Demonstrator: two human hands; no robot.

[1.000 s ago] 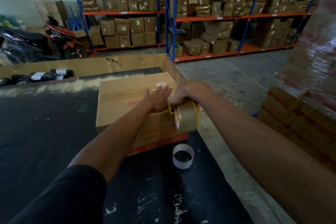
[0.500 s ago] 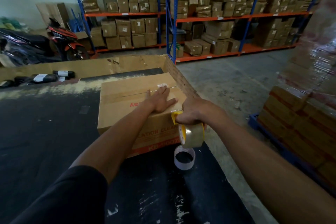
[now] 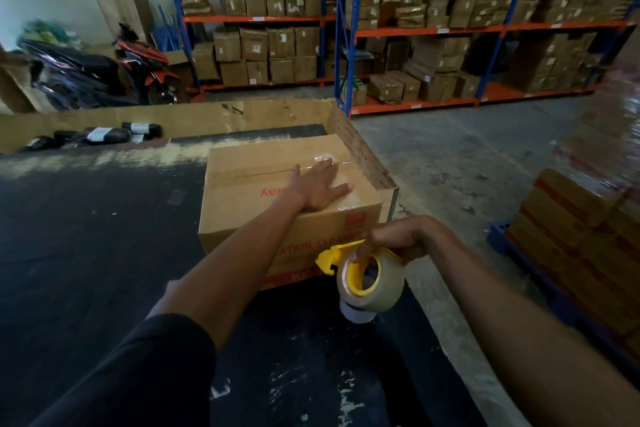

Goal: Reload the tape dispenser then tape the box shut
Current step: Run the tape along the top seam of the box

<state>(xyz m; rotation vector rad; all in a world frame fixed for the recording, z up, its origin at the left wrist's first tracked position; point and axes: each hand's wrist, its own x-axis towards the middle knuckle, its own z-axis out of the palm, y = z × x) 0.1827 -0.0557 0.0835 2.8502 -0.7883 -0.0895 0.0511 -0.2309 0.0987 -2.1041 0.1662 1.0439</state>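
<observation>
Box sits on the black tabletop, flaps down, clear tape visible along the top seam near the far right end. Left hand flat on the box top, fingers spread, grip apart, pressing nothing else. Yellow tape dispenser loaded with a clear tape roll hangs just off the box's near right corner, in front of its side face; right hand has its grip clamped on the dispenser from above. Empty white tape core lies on the tabletop right below the roll, mostly hidden by it. Cardboard wall edges the tabletop behind and right of the box. Black wrapped parcels far left. Stacked cartons on a pallet to the right, shelving racks behind.
</observation>
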